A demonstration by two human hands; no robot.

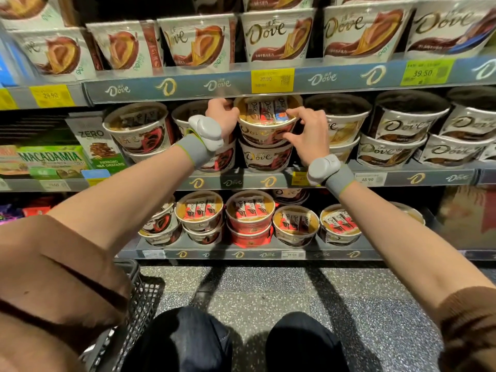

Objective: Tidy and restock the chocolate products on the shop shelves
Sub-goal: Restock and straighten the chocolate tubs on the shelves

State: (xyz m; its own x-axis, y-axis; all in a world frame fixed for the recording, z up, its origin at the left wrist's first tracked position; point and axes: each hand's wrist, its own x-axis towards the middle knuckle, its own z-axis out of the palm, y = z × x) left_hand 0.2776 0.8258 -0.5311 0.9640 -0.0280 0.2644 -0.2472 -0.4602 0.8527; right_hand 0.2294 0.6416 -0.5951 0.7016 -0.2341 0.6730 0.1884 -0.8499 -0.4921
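Observation:
A white and brown Dove chocolate tub [264, 130] with a clear lid sits on top of another Dove tub [264, 158] on the middle shelf [281, 181]. My left hand [222, 114] grips the upper tub's left rim. My right hand [306, 130] holds its right side, thumb low and fingers on the lid's edge. The tub tilts slightly toward me. Both wrists wear grey bands with grey devices.
More Dove tubs [405, 122] stand stacked left and right on the same shelf. Dove pouches [276, 36] fill the upper shelf and red and white tubs [249, 218] the lower one. Boxed chocolates [51, 159] lie at the left. A black basket [139, 299] stands on the floor by my left knee.

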